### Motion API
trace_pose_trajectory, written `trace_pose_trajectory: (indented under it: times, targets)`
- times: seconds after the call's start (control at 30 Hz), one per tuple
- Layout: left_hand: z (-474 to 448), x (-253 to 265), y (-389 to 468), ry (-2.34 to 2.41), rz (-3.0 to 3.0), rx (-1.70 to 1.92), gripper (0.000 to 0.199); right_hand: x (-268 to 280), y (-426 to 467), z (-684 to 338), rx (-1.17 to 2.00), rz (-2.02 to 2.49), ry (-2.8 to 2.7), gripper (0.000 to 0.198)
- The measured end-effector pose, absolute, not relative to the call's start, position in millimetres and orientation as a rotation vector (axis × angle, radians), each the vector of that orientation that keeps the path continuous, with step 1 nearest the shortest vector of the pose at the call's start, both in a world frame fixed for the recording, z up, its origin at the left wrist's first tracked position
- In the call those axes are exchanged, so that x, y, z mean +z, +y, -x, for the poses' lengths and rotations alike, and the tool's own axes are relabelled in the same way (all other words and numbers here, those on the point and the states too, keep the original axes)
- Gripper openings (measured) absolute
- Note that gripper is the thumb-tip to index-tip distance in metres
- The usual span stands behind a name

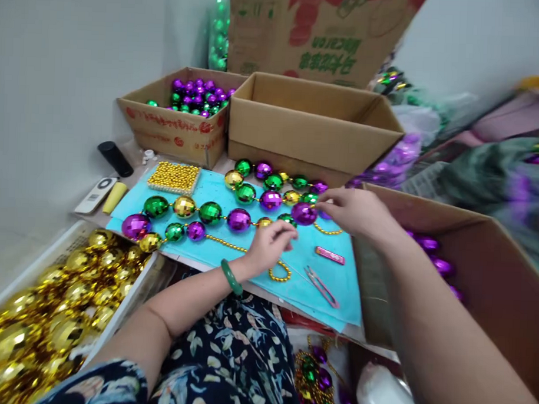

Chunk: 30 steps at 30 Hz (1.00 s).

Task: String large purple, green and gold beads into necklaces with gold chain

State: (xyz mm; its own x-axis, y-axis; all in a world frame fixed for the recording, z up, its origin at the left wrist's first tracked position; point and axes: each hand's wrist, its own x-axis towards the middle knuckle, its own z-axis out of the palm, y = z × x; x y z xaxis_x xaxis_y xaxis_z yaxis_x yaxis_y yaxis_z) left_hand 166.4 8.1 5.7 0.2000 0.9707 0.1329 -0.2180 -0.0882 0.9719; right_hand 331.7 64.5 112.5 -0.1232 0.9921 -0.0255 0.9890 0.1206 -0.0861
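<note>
A strand of large faceted beads (pixel 211 213) in green, gold and purple, with small gold beads between them, lies in rows on a blue cloth (pixel 208 191). My right hand (pixel 355 210) pinches the strand by the right end of a purple bead (pixel 304 214). Below and left of that bead is my left hand (pixel 270 247), its fingers closed; anything between them is too small to make out. Strings of small gold beads (pixel 226 243) trail beside the left hand. Pink thread snips (pixel 322 287) and a small pink case (pixel 330 255) rest nearby.
A tray of small gold beads (pixel 174 176) stands at the back left. Large gold beads fill a white crate (pixel 1 284) at left. Cardboard boxes (pixel 314 130) line the back, one with purple and green beads (pixel 197 99). Another box (pixel 483 274) flanks my right arm.
</note>
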Motion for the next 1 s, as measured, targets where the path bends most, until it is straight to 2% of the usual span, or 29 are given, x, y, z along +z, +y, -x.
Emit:
trace_pose_trajectory:
  times: [0.1, 0.3, 0.47, 0.7, 1.0]
  targets:
    - [-164.1, 26.8, 27.1, 0.820, -1.117, 1.313, 0.011, 119.4, 66.4, -315.9, 0.310, 2.002, -2.464, 0.020]
    - [-174.3, 56.7, 53.2, 0.734, -0.981, 1.174, 0.012, 131.7, 69.3, -305.3, 0.287, 2.032, -2.635, 0.020]
    - [-186.5, 59.3, 55.1, 0.696, -0.997, 1.115, 0.019, 157.8, 67.8, -312.8, 0.315, 2.135, -2.726, 0.020]
    - [-204.1, 67.3, 50.6, 0.720, -1.067, 1.126, 0.014, 191.6, 56.1, -322.7, 0.318, 2.266, -2.700, 0.021]
    - [-216.1, 66.8, 44.0, 0.631, -0.922, 1.005, 0.022, 185.8, 51.3, -335.1, 0.353, 2.119, -2.512, 0.018]
